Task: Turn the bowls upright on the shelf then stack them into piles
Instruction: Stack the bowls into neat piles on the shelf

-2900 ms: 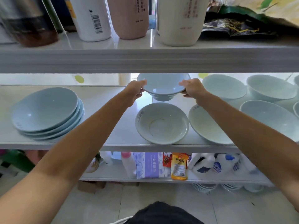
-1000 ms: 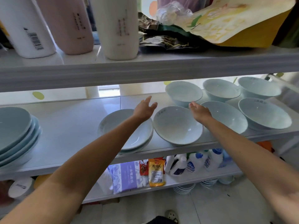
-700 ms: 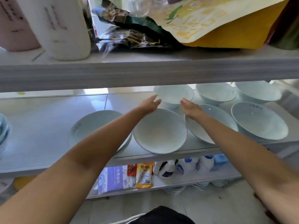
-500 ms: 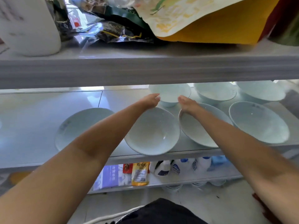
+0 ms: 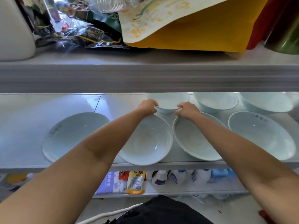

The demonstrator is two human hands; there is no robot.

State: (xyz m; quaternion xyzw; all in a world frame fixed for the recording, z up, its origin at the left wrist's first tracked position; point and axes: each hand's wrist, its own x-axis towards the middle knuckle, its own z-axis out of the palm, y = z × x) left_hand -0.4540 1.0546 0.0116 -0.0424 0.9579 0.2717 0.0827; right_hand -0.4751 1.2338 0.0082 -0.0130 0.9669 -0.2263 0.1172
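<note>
On the middle shelf (image 5: 29, 120), everything can be placed from the small back bowl (image 5: 168, 102), the pale bowl standing upright at the rear, just under the edge of the shelf above. Far to its left and nearer the front sits a wide shallow bowl (image 5: 72, 135), upright, partly hidden by the left forearm. The left hand (image 5: 148, 106) grips the small back bowl's left rim, its fingers curled together over the lip. Directly in front of the small back bowl, a deep bowl (image 5: 148, 143) stands upright, its near edge hanging slightly over the shelf front. The right hand (image 5: 187, 109) pinches the small back bowl's right rim between thumb and bent fingers. In front and to the right of it lies another wide bowl (image 5: 194, 143), upright, just beside the deep bowl. Right of the small back bowl, in the same rear row, stand a second rear bowl (image 5: 215, 101) and a third (image 5: 267, 102), and in front of those a large bowl (image 5: 258, 135), all upright.
</note>
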